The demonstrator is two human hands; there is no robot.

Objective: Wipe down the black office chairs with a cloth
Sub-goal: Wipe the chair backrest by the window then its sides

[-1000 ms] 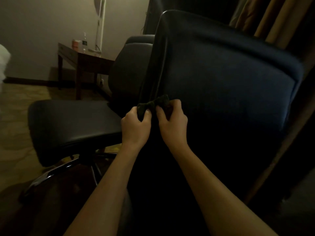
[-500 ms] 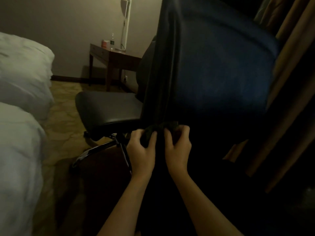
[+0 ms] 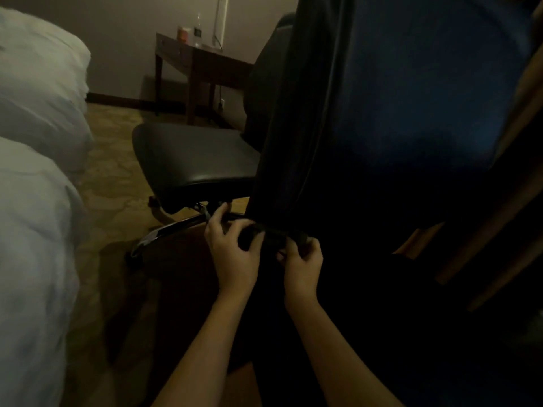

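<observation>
A black office chair stands close in front of me, its tall backrest (image 3: 396, 118) filling the right half of the view and its seat (image 3: 191, 154) reaching out to the left. A dark cloth (image 3: 271, 235) is wrapped round the lower left edge of the backrest. My left hand (image 3: 232, 257) grips the cloth from the left, thumb and fingers curled round it. Just to the right, my right hand (image 3: 302, 268) pinches the same cloth against the backrest's back. The dim light hides the cloth's outline.
White bedding (image 3: 35, 201) fills the left side. A dark wooden side table (image 3: 202, 66) with a bottle and a small cup stands at the back wall. The chair's chrome base (image 3: 173, 230) lies on patterned carpet. Curtains (image 3: 523, 118) hang at the right.
Both hands have slid the cloth down the left edge of the backrest, from mid height to near its bottom. The view has swung left, bringing the bedding into sight.
</observation>
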